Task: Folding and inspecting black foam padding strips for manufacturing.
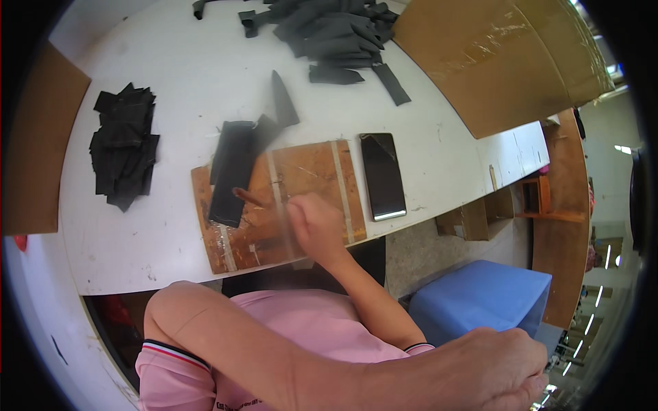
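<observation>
My right hand (317,222) is closed over a worn wooden board (322,171) with pale tape strips across it. A brown stick-like tool (251,198) juts left from its curled fingers, partly blurred. Just left of the tool, a black fabric strip (233,175) lies slantwise over the board's upper left edge, overlapping another dark piece. A grey pointed strip (284,101) reaches beyond it, smeared. My left forearm crosses low in front of me, and my left hand (497,370) is raised close at the lower right, fingers curled. Anything inside that hand is hidden.
A phone (384,176) lies right of the board. Stacked black strips (125,147) sit at the left, with a grey strip heap (329,31) at the back. Cardboard boxes (507,61) stand at both sides. A blue bin (480,298) is below the white table's (171,89) right edge.
</observation>
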`<action>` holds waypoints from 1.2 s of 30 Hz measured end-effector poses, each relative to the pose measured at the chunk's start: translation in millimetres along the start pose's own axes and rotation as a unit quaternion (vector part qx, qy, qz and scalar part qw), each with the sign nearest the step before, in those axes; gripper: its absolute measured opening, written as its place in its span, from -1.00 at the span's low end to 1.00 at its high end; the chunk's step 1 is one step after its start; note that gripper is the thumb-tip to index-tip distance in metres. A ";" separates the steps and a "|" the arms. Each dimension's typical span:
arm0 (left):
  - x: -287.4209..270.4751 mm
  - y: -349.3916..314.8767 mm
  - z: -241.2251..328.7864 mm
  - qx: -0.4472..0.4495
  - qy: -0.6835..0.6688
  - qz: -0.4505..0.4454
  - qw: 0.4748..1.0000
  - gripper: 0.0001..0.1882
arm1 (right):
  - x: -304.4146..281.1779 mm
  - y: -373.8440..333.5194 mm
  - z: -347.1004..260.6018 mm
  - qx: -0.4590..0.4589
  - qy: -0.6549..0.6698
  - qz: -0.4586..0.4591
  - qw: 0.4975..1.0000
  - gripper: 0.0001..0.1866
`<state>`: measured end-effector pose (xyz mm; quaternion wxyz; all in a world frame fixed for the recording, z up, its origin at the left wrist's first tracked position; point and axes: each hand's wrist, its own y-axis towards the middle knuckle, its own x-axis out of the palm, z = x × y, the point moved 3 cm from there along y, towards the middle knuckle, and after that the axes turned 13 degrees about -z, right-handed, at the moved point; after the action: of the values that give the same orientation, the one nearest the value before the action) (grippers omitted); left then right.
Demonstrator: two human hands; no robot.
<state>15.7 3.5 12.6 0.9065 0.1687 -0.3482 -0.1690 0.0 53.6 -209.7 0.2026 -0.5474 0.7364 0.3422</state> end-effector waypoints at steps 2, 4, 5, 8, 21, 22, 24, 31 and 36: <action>6.6 -0.9 -5.7 0.199 0.131 -0.026 0.971 -0.70 | -0.3 -1.5 -2.1 0.009 -0.003 0.001 1.000 -0.95; 9.3 3.6 -26.3 0.153 0.114 -0.056 0.980 -0.71 | -2.4 -1.8 -1.6 -0.006 0.006 0.002 1.000 -0.95; 10.2 5.9 -38.7 0.105 0.086 -0.095 0.986 -0.71 | -2.4 -3.1 0.9 0.001 0.003 0.004 1.000 -0.96; 15.5 7.1 -64.1 -0.045 -0.017 -0.215 0.975 -0.74 | -0.7 -1.9 0.8 0.011 0.008 0.006 1.000 -0.96; -77.0 -147.4 -29.0 -0.109 0.672 0.458 0.572 -0.81 | -2.8 -3.4 1.1 0.020 0.012 -0.001 1.000 -0.95; -93.5 -164.0 -30.1 -0.131 0.661 0.476 0.565 -0.80 | -3.8 -2.4 2.2 0.024 0.013 0.003 1.000 -0.95; -105.4 -186.5 -34.8 -0.197 0.609 0.510 0.574 -0.75 | -5.0 -1.0 -0.2 0.019 0.010 -0.007 1.000 -0.95; -125.7 -190.2 -56.3 -0.323 0.768 0.404 0.378 -0.68 | -4.1 -1.7 -2.0 0.025 -0.006 -0.009 1.000 -0.95; -145.0 -204.7 -62.7 -0.235 0.803 0.423 0.348 -0.86 | -0.5 -3.3 -4.4 0.022 -0.016 -0.010 1.000 -0.95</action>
<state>-81.3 -104.6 -201.4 0.7060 -0.1662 0.5753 0.3782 3.6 50.1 -207.2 0.2298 -0.5448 0.7345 0.3330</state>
